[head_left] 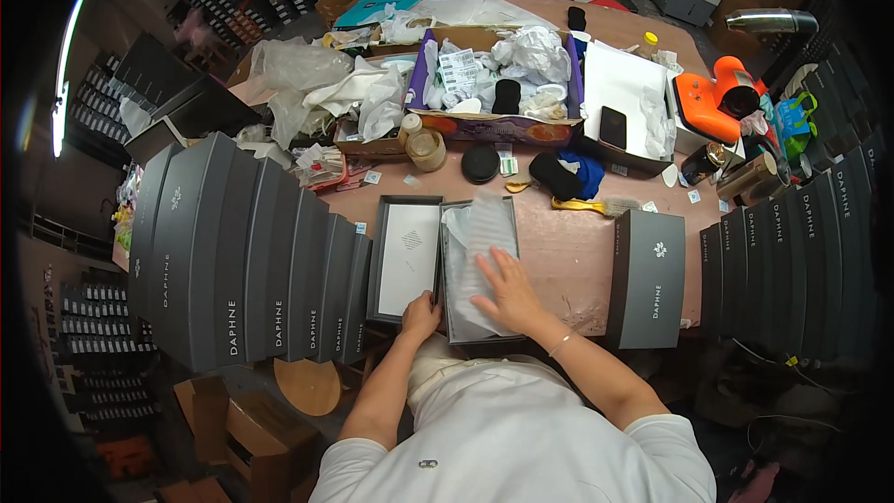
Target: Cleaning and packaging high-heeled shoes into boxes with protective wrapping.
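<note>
In front of me stands an open dark grey shoe box (514, 224), its inside covered by white tissue paper (468, 233). My right hand (514, 296) lies on the tissue with its fingers spread, holding nothing. To the left lies the box's lid (382, 265), inside up, with a white lining bearing a small printed pattern. My left hand (422, 317) is closed on the lid's near right corner, beside the box; its fingertips are partly hidden. What lies beneath the tissue cannot be seen.
Rows of grey shoe boxes (247, 261) flank me on the left, with more boxes (782, 242) at the right. One closed box (649, 279) stands nearer. Behind are a glass jar (426, 151), a brush (619, 207), a purple-edged carton (577, 84), a phone (613, 128) and an orange device (705, 104).
</note>
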`<move>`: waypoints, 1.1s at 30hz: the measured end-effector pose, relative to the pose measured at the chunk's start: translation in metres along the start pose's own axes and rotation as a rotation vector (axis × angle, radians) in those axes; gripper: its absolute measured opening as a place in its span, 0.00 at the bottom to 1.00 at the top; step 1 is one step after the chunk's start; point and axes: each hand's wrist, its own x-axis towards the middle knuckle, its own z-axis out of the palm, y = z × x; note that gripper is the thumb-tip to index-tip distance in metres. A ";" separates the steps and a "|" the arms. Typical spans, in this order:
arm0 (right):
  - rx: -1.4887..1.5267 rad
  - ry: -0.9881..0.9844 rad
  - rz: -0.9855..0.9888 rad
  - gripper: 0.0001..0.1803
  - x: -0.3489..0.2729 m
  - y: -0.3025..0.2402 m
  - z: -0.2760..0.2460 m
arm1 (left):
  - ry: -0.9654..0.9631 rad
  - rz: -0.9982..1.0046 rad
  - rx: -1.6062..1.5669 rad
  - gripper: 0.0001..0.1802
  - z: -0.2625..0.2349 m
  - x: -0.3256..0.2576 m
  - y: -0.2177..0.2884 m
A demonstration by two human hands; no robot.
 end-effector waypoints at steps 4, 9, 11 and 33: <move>-0.263 -0.148 -0.007 0.39 0.014 0.018 0.028 | 0.213 0.095 -0.204 0.11 -0.053 -0.016 0.032; 0.391 0.045 0.092 0.38 -0.015 -0.001 -0.030 | -0.085 0.139 -1.363 0.12 -0.132 -0.109 0.081; 0.764 0.149 0.189 0.37 -0.026 0.004 -0.050 | -0.207 0.016 -1.543 0.15 -0.104 -0.106 0.090; 0.962 0.359 0.537 0.43 -0.122 0.066 -0.142 | -0.602 0.269 -1.041 0.32 -0.001 -0.042 0.177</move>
